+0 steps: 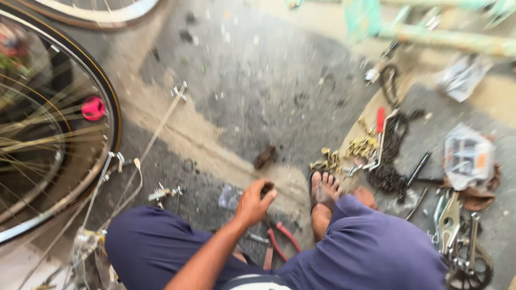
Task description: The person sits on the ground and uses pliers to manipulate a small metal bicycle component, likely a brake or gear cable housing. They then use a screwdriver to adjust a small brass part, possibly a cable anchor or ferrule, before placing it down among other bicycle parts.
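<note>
At lower centre of the frame, one hand [253, 202], which one unclear, gripped a small dark object [267, 188] above red-handled pliers [279, 243]; step seemingly picking up, next needing a firm lift.

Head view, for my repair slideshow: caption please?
Left hand grips a small dark object above red-handled pliers, beside a bicycle wheel.

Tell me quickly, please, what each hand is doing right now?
Left hand: fingers curled around a small dark object; what it is cannot be told.
Right hand: not in view.
</note>
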